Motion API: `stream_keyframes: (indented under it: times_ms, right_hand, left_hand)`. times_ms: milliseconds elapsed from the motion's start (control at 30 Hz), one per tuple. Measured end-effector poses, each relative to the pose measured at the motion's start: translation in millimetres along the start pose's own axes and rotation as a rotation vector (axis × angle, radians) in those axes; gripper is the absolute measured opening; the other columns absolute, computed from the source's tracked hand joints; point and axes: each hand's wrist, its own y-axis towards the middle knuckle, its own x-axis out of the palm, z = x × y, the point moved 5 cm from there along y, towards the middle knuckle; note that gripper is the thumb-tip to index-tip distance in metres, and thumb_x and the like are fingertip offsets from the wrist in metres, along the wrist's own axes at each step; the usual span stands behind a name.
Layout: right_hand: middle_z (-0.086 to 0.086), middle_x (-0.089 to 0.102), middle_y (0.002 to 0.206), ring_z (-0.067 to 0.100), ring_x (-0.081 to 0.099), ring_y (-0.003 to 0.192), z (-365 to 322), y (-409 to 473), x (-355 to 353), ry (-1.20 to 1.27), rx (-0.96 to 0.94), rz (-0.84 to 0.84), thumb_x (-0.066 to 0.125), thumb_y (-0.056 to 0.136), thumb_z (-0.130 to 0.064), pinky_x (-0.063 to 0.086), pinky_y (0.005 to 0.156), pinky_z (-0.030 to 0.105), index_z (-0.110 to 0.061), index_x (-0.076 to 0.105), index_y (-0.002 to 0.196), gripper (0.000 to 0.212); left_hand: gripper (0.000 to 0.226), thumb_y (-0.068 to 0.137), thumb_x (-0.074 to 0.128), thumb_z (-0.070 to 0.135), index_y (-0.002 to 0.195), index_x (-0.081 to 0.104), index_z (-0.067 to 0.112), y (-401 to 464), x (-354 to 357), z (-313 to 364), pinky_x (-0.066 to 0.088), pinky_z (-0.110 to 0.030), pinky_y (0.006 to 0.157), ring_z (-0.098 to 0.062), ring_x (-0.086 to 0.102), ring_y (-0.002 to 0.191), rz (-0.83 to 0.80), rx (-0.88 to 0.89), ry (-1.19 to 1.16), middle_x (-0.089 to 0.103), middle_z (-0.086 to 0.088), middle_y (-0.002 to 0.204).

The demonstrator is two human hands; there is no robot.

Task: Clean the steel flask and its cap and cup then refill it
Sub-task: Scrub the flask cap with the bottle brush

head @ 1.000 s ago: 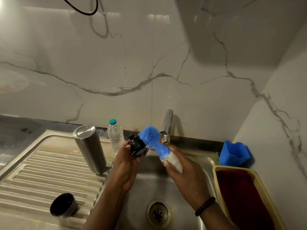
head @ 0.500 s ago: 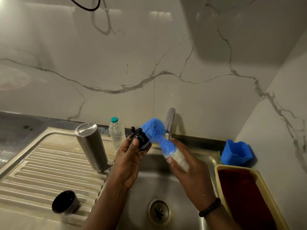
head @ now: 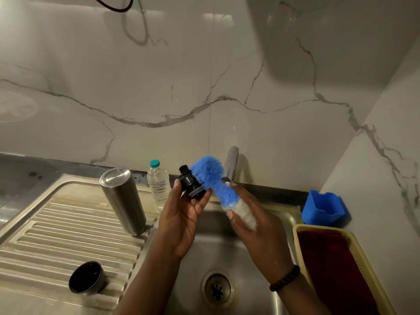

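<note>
Nearest the camera: sink drain at the bottom of the steel basin, between the two forearms. Beaded bracelet on the right wrist.

Cup, dark inside with a steel wall, stands mouth up on the ribbed drainboard at near left, well apart from everything else. Yellow basket at near right, beside the basin, holding something dark red; contents not identifiable.

Above the basin: left hand grasps the black cap by its lower, wider end between thumb and fingertips; the narrow end of the cap points up and left. Right hand is clenched around the white handle end of the bottle brush. The blue bristle head of the brush touches the right side of the cap.

Steel flask stands inverted on the drainboard, base uppermost, just left of the left hand, leaning slightly in this wide-angle view. Clear plastic water bottle with a teal lid stands upright just behind and right of the flask.

Tap rises behind the brush head at the back edge of the sink. Blue plastic container sits in the far right corner, behind the basket. Marble-patterned wall at the back; a dark cable loops at the top edge.
</note>
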Motion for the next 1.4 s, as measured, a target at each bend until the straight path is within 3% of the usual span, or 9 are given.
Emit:
stream_keyframes:
  times_ms: [133, 300, 600, 733, 833, 933, 1100, 1267, 1400]
  right_hand:
    - [-0.019, 0.063, 0.123, -0.006, 0.060, 0.107, 1.4, 1.4, 3.0, 0.040, 0.000, 0.039, 0.062, 0.090, -0.043, 0.054, 0.087, 0.022, -0.047, 0.040, 0.142, 0.056]
    - [-0.019, 0.064, 0.120, -0.007, 0.060, 0.105, 2.7, 1.7, 5.4, 0.034, -0.004, 0.037, 0.058, 0.089, -0.048, 0.055, 0.085, 0.022, -0.051, 0.037, 0.141, 0.057]
    - [-0.041, 0.055, 0.109, -0.011, 0.060, 0.099, -5.8, 1.0, -0.9, 0.009, -0.039, 0.092, 0.059, 0.090, -0.045, 0.055, 0.081, 0.019, -0.067, 0.031, 0.134, 0.056]
    - [-0.021, 0.064, 0.111, -0.003, 0.064, 0.095, -10.3, 0.3, 3.1, -0.046, -0.066, 0.017, 0.058, 0.090, -0.047, 0.058, 0.077, 0.025, -0.059, 0.034, 0.139, 0.055]
    - [-0.021, 0.066, 0.108, -0.004, 0.064, 0.092, -4.9, 3.4, -1.2, -0.030, -0.026, 0.054, 0.061, 0.088, -0.044, 0.058, 0.075, 0.026, -0.066, 0.034, 0.133, 0.057]
    - [-0.024, 0.063, 0.118, -0.007, 0.062, 0.101, -10.4, 1.7, -0.6, -0.011, -0.066, 0.020, 0.059, 0.089, -0.046, 0.056, 0.081, 0.023, -0.056, 0.038, 0.138, 0.055]
    - [-0.024, 0.064, 0.118, -0.008, 0.062, 0.100, -7.5, 2.8, -2.8, 0.023, -0.031, 0.080, 0.060, 0.090, -0.042, 0.056, 0.081, 0.020, -0.056, 0.039, 0.137, 0.053]
    - [-0.022, 0.064, 0.111, -0.006, 0.062, 0.098, -7.5, 0.2, 7.4, -0.018, -0.013, -0.015, 0.064, 0.091, -0.038, 0.057, 0.081, 0.023, -0.057, 0.037, 0.138, 0.057]
    - [-0.028, 0.062, 0.110, -0.007, 0.062, 0.098, -5.8, -1.4, 6.6, -0.002, -0.015, 0.017, 0.062, 0.089, -0.044, 0.053, 0.080, 0.016, -0.057, 0.038, 0.137, 0.055]
  left_hand:
    - [0.099, 0.058, 0.095, 0.044, 0.138, 0.052, 0.005, 3.4, -3.8, 0.7, 0.059, -0.033, 0.087, -0.029, 0.061, 0.127, 0.041, 0.052, 0.057, 0.061, -0.018, 0.137]
    - [0.095, 0.045, 0.099, 0.048, 0.124, 0.063, 0.009, 3.9, -7.1, 8.4, 0.060, -0.032, 0.082, -0.027, 0.067, 0.118, 0.016, 0.088, 0.105, 0.066, -0.018, 0.130]
    - [0.098, 0.062, 0.093, 0.046, 0.140, 0.050, 0.006, 1.7, -1.7, 8.1, 0.058, -0.036, 0.088, -0.033, 0.062, 0.125, 0.024, 0.107, -0.031, 0.058, -0.024, 0.139]
    - [0.064, 0.081, 0.074, 0.038, 0.134, 0.055, 0.008, 1.5, -0.9, 6.6, 0.059, -0.036, 0.089, -0.031, 0.059, 0.127, 0.029, 0.091, -0.027, 0.058, -0.022, 0.139]
    - [0.072, 0.077, 0.080, 0.038, 0.135, 0.053, 0.005, -0.7, -4.3, 8.8, 0.059, -0.034, 0.086, -0.030, 0.065, 0.120, 0.060, 0.114, -0.039, 0.060, -0.023, 0.137]
    - [0.059, 0.088, 0.063, 0.036, 0.136, 0.053, 0.005, -1.6, -3.4, 8.5, 0.060, -0.035, 0.087, -0.031, 0.063, 0.122, 0.064, 0.126, 0.011, 0.060, -0.023, 0.137]
    - [0.089, 0.074, 0.085, 0.041, 0.142, 0.046, 0.001, -3.3, 0.0, 14.3, 0.060, -0.038, 0.085, -0.036, 0.064, 0.119, 0.081, 0.132, -0.010, 0.059, -0.027, 0.136]
    - [0.051, 0.100, 0.051, 0.033, 0.142, 0.048, 0.005, -0.8, -4.5, 4.3, 0.061, -0.035, 0.081, -0.035, 0.064, 0.119, 0.143, 0.056, -0.021, 0.059, -0.026, 0.137]
    - [0.050, 0.100, 0.047, 0.038, 0.139, 0.050, 0.007, -3.4, -4.6, 1.4, 0.060, -0.040, 0.089, -0.034, 0.068, 0.113, 0.140, 0.023, -0.025, 0.062, -0.024, 0.133]
